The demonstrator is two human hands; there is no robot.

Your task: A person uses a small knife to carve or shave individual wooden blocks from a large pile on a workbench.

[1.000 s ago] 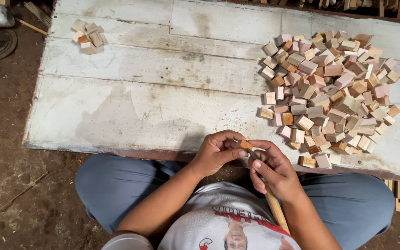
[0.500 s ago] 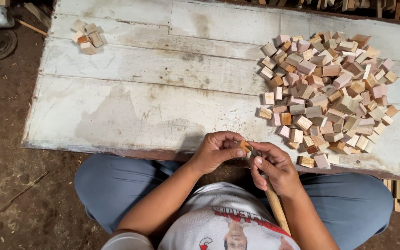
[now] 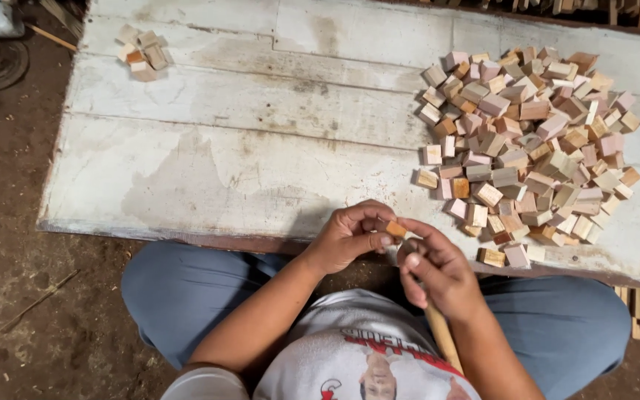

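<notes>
place: rough workshop | signs: worn plank board, wood-block pile, dirt floor

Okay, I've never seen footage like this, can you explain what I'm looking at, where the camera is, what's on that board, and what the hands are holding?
There is no machine here. The camera sits on a person's head and looks straight down, so you see their own two arms, their lap in blue trousers and their shirt at the bottom. In front of them lies a worn, white-painted wooden board on a dirt floor. On its right side is a big pile of small wooden blocks; a much smaller heap of blocks sits at the far left corner. The left hand pinches one small wooden block at its fingertips. The right hand meets it there and grips a pale wooden stick that runs down towards the body.
</notes>
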